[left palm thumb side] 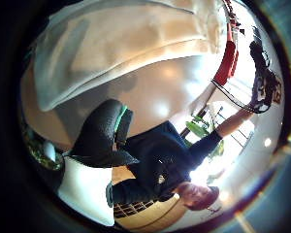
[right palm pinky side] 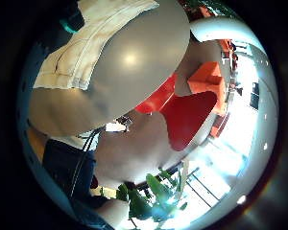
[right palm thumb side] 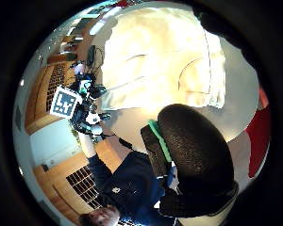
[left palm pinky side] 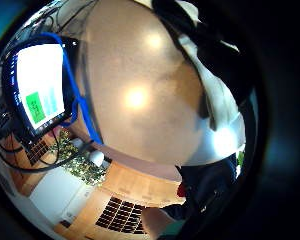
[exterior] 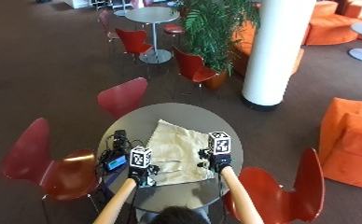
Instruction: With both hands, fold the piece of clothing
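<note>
One garment (exterior: pixel 176 156): beige, lying flat and spread on the round grey table (exterior: pixel 193 115), covering the middle, narrower at its 12 o'clock end and wider toward the person at 6. Visible seams and a pocket-like stitched outline in the right thumb side palm view (right palm thumb side: pixel 153 70); looks like one layer folded flat, but I can't tell the garment type for sure. Two hands: left hand (exterior: pixel 142 173) sits at the cloth's 7 o'clock corner, right hand (exterior: pixel 217 162) at its 4 o'clock edge, both over or on the near hem. Fingers are hidden in the outside view, and the palm views show only a black gloved thumb each (left palm thumb side: pixel 103 131) (right palm thumb side: pixel 193 141) held off the cloth, so I can't tell whether either hand is pinching fabric or open. One cluster of black electronics with cables (exterior: pixel 115 151) on the table at 9 o'clock of the garment, just beside it. No containers. Red chairs: one at 12 o'clock (exterior: pixel 124 95), one at 9 (exterior: pixel 47 163), one at 4 (exterior: pixel 280 191). One white column (exterior: pixel 274 49) and one potted plant (exterior: pixel 215 28) beyond the table.
</note>
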Demonstrator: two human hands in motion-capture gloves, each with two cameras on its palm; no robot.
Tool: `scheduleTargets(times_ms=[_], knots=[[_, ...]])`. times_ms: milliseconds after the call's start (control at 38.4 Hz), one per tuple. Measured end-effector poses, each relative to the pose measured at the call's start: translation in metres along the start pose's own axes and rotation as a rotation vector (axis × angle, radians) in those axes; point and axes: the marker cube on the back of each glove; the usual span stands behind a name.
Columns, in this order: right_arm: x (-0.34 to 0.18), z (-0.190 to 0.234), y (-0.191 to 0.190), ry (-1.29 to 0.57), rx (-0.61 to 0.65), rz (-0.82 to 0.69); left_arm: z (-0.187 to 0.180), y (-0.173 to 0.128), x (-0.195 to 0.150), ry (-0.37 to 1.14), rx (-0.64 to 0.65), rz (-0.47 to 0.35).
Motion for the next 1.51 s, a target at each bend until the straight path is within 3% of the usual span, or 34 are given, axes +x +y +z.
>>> scheduleTargets(times_ms=[130, 208, 339, 391, 469, 599, 886, 1094, 1354, 1459, 1511], knots=[[-0.001, 0.003, 0.006, 0.005, -0.02, 0.006, 0.011, -0.012, 0.002, -0.032, 0.008, -0.009], [-0.012, -0.006, 0.036, 0.004, -0.074, 0.059, 0.012, -0.016, 0.002, -0.061, 0.061, -0.021], [-0.021, -0.006, 0.05, -0.03, -0.114, 0.099, 0.002, -0.036, 0.009, -0.108, 0.392, 0.051], [-0.022, -0.003, 0.054, -0.045, -0.17, 0.131, 0.0, -0.039, 0.013, -0.122, 0.462, 0.072], [-0.025, 0.0, 0.059, -0.057, -0.245, 0.164, -0.002, -0.035, 0.014, -0.141, 0.448, 0.066], [-0.021, 0.006, 0.056, -0.019, -0.245, 0.186, -0.012, -0.024, 0.013, -0.136, 0.363, 0.019], [-0.026, 0.006, 0.043, 0.034, -0.03, 0.015, -0.064, -0.011, 0.025, -0.023, 0.384, 0.099], [-0.039, 0.034, 0.033, 0.021, -0.06, 0.017, -0.09, -0.036, 0.02, -0.011, 0.511, 0.078], [-0.037, 0.059, 0.002, 0.151, 0.151, 0.116, -0.084, -0.044, 0.011, 0.0, 0.508, 0.069], [-0.03, 0.048, 0.001, 0.22, 0.287, 0.109, -0.065, -0.037, 0.007, -0.005, 0.445, 0.089], [-0.031, 0.046, 0.007, 0.229, 0.294, 0.073, -0.05, -0.027, 0.007, -0.017, 0.406, 0.113]])
